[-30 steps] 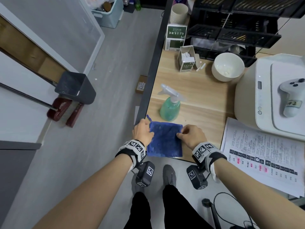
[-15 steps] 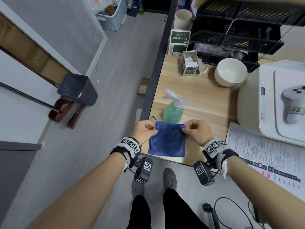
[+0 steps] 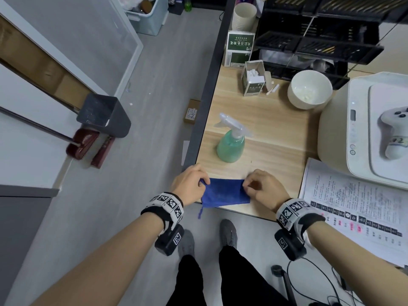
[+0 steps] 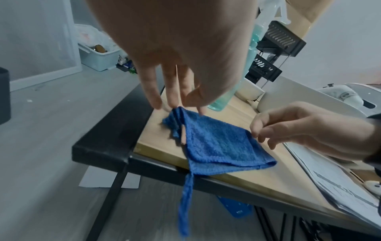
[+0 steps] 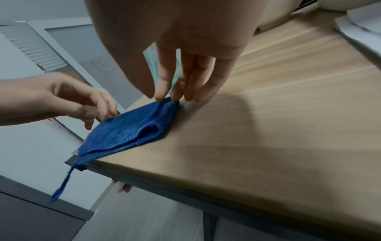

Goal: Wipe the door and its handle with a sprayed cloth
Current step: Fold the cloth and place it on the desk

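Blue cloth corners under fingertips

Both hands have folded the blue cloth in half.

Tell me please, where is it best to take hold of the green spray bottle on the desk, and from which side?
Grip the spray bottle at its narrow neck, just under the white trigger head. It stands upright behind the blue cloth, nozzle pointing toward the desk's left edge. The right hand could probably come from the right side, which looks clear, so the fingers reach the trigger.
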Available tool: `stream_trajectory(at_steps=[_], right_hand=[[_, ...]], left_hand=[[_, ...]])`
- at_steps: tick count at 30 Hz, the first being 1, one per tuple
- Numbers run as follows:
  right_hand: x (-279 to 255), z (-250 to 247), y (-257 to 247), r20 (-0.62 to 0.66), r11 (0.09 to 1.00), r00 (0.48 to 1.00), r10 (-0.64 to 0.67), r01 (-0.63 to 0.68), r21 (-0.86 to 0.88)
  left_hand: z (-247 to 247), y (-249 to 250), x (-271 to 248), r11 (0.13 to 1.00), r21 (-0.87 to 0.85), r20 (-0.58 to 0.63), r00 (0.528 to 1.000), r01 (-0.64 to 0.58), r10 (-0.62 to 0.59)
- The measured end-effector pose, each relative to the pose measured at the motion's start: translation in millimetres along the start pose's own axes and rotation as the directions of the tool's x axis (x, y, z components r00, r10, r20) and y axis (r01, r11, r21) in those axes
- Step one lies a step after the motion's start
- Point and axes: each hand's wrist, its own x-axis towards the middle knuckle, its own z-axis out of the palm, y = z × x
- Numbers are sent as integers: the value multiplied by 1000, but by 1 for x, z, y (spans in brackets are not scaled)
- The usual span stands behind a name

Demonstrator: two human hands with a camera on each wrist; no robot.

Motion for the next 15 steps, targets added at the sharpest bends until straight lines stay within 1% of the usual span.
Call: stream_trajectory(at_steps=[1,2,5,7,8,9,10,11,13,14,15], right_hand=[[2,-1,-1,-27,1000,1000,15,-15,-2],[3,-1,-1,-34,999,999,32,-33,-21],[6,1,-3,24,991,998,65,-62,-122],[9,1,-6,42,986,997,60,-52,-156],[12,-1,-8,31,988,998,57,-52,-144],[15,-4,-10,-7,993,999,54,-54,-105],[20,-10,-13,-72,997,996,54,-57,-43],[26,-17,-17,-161,998,985,59,-54,38],[45,-32,-31,-322,983,946,38,23,184],[55,-38,-40,-352,975,936,8,70,210],[63,-42,-50,-347,972,938,-27,105,209]], left_hand=[[1,2,1,1000,13,-34,999,19,-18],[3,3,2,999,40,-36,999,36,-34],[11,6,7,988,132,22,996,87,-90],[13,9,12,986,119,-2,993,115,-116],[12,10,14,987,102,-11,992,126,-125],[11,11,17,987,72,-19,990,142,-141],[10,11,20,986,19,-25,986,168,-167],[9,11,22,979,-50,-27,980,197,-199],[5,12,28,956,-160,-35,966,247,-256],[4,13,30,944,-192,-38,959,268,-280],[2,13,34,934,-220,-44,953,282,-298]])
